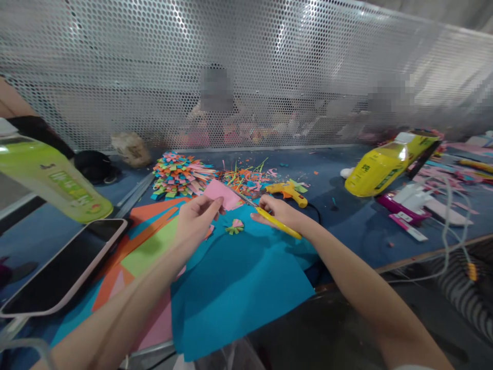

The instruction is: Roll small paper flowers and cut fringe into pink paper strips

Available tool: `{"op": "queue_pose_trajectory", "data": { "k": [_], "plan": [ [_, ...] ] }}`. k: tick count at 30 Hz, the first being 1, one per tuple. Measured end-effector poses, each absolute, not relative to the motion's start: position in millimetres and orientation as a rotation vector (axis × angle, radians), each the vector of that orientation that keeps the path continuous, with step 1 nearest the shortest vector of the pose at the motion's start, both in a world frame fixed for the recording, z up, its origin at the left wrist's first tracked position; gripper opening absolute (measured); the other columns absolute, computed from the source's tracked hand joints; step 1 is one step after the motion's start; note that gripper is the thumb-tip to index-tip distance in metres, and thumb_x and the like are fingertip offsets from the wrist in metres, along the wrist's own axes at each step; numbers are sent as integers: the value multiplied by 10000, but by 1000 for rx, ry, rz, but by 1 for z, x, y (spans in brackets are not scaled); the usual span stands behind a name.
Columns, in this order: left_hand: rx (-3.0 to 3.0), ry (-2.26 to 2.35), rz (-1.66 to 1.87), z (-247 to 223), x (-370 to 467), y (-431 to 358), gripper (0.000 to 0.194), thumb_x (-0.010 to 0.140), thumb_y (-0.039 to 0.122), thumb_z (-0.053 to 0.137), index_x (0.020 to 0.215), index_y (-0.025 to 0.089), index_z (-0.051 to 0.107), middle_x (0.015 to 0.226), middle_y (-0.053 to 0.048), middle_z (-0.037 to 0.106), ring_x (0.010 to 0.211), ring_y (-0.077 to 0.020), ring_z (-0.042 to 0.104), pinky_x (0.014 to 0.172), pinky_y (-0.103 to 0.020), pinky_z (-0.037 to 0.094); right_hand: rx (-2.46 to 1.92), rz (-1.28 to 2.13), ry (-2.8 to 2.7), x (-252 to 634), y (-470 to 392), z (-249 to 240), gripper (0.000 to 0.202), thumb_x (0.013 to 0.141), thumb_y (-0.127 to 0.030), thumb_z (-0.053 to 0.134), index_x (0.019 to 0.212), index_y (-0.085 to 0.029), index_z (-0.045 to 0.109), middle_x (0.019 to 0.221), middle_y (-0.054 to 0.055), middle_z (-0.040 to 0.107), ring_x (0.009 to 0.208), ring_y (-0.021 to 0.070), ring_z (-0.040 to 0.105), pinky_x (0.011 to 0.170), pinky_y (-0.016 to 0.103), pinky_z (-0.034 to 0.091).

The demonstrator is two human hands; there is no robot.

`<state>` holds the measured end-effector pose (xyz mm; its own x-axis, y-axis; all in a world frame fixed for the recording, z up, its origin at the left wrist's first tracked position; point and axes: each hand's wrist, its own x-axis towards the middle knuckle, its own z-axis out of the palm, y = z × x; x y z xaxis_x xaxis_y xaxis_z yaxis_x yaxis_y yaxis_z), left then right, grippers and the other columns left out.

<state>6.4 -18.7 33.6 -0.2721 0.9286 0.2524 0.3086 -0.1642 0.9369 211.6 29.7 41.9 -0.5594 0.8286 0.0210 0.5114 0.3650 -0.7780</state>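
Pinched in my left hand (200, 211) is a small piece of pink paper (222, 193), held up over the table. My right hand (278, 211) is closed around yellow-handled scissors (283, 226), whose blades point left and meet the right edge of the pink piece. Whether the blades are parted I cannot tell. Beneath both hands lies a large blue paper sheet (239, 288). On it, between the hands, rests a small fringed green and pink paper curl (234, 226). Green paper (154, 246) and orange paper lie under my left forearm.
Behind my hands sit a pile of fringed colourful paper (183, 177) and loose paper scraps (250, 177). A yellow glue gun (288, 192) lies beyond my right hand. Drink bottles (375, 167) stand at both sides. A phone (65, 267) lies left; a perforated metal panel (246, 67) closes off the back.
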Motion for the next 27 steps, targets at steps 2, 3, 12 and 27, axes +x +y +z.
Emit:
{"op": "queue_pose_trajectory", "data": {
  "k": [2,3,12,27],
  "plan": [
    [1423,1552,1456,34,6,-20,259,732,373,605,583,161,609,552,-5,607,510,-96,530,492,-193,403,-1172,1058,-2217,212,29,43,334,712,-401,641,734,-206,371,635,-56,382,577,89,354,527,239,303],
    [1425,1554,1448,34,5,-21,263,733,381,606,586,163,611,554,-6,607,515,-100,537,491,-195,405,-1171,1062,-2220,212,29,43,330,717,-400,637,734,-206,370,639,-53,388,580,91,360,528,240,304],
    [1406,1528,1450,36,7,-20,251,738,357,602,588,155,608,557,-9,608,515,-93,525,508,-198,407,-1202,1024,-2211,211,31,41,378,706,-437,653,683,-207,353,594,-64,351,532,74,320,486,220,263],
    [1381,1421,1476,31,5,-14,237,727,346,605,583,158,587,528,5,581,483,-86,491,500,-208,381,-1224,939,-2184,211,26,46,447,673,-530,666,653,-212,353,495,-89,324,456,68,305,467,222,216]
  ]
}}
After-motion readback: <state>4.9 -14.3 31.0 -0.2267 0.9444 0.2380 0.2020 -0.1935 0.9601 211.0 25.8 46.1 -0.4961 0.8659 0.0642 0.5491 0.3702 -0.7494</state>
